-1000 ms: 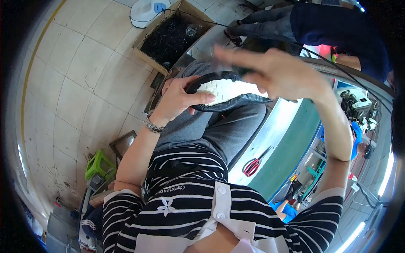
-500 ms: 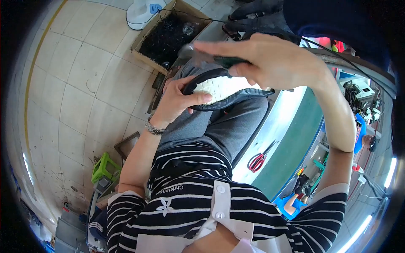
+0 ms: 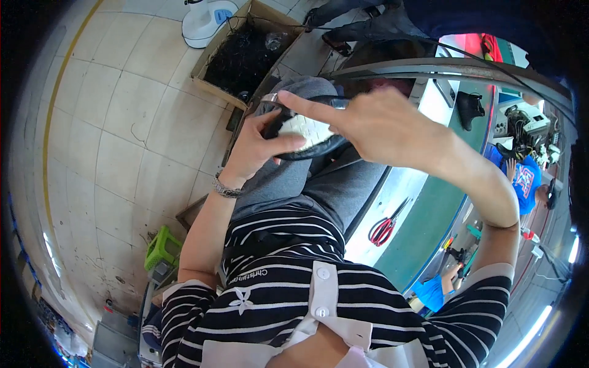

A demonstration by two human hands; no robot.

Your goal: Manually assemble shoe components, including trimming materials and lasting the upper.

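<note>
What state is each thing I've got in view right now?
Shoe, underside facing up, gripped by left hand
Tool, in right hand, partly hidden
Scissors, lying on table, unheld
Boot, unheld
Box, open, dark scraps inside

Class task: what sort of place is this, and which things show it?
Probably a shoe workshop: the left hand holds a black-and-white piece shaped like a shoe bottom, and a black boot and scissors are on the bench.
</note>
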